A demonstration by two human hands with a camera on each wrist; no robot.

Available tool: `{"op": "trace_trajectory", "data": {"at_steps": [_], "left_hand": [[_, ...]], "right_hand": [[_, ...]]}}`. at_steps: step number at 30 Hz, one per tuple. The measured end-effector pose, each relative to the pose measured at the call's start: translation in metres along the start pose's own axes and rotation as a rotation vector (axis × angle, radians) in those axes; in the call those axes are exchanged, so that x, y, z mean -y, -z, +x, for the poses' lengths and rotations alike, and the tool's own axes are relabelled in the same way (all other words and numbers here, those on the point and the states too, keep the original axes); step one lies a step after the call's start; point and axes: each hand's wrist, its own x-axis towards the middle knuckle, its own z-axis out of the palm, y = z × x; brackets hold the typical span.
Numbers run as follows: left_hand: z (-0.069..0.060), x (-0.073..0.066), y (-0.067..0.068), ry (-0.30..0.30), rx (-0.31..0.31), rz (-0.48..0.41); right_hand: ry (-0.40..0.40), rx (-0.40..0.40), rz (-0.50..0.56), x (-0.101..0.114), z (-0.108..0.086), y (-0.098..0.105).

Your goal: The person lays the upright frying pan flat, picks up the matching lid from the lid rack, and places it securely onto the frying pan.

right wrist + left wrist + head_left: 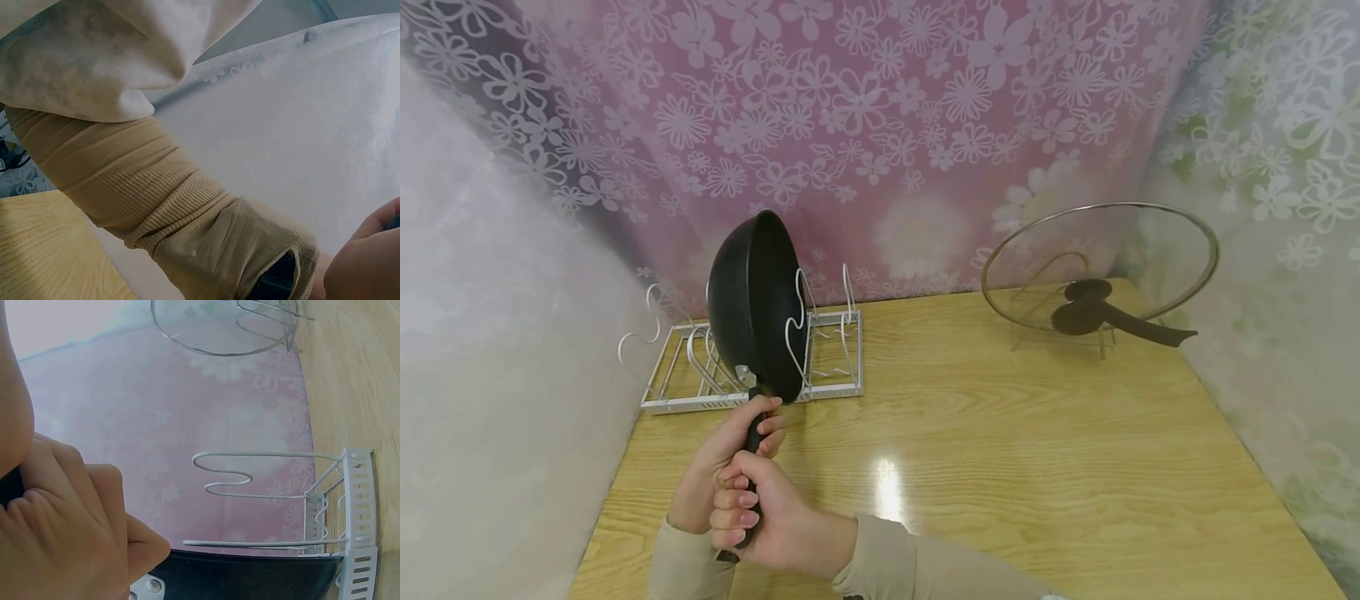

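Note:
A black wok (730, 292) stands on its edge in a white wire rack (752, 403), its open side facing right and its handle pointing toward me. My left hand (722, 458) grips the handle (754, 437) close to the wok. Below it my right hand (775, 517) wraps round the handle's lower end, with the fingers curled. In the left wrist view, the wok's dark side (250, 575) lies beside the rack's wire loops (250, 454). The right wrist view shows mostly a beige sleeve (181, 194); the handle is largely hidden there.
A glass lid (1213, 242) with a metal rim and dark handle (1142, 327) leans in a small wire stand (1102, 343) at the back right. Wood-grain tabletop (1000, 467) lies between rack and stand. Flowered curtains (887, 150) close the back and sides.

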Motion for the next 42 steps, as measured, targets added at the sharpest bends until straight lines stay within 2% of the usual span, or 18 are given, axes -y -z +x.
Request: {"op": "trace_trajectory", "data": {"at_steps": [9, 18, 27, 34, 42], "left_hand": [[-0.002, 0.002, -0.002, -0.029, -0.006, 0.026], [0.001, 0.002, -0.007, -0.033, -0.079, 0.13], [0.009, 0.002, -0.016, -0.083, -0.095, 0.112], [0.008, 0.001, -0.024, -0.1, -0.127, 0.118], [0.004, 0.0, -0.03, -0.126, -0.132, 0.139]], "right_hand": [[-0.016, 0.049, 0.001, -0.001, -0.003, 0.001], [-0.036, 0.068, 0.004, 0.005, -0.007, 0.005], [-0.053, 0.065, -0.038, 0.016, -0.014, 0.006], [-0.059, 0.064, -0.04, 0.019, -0.019, 0.001], [-0.062, 0.077, -0.077, 0.017, -0.022, -0.002]]}}
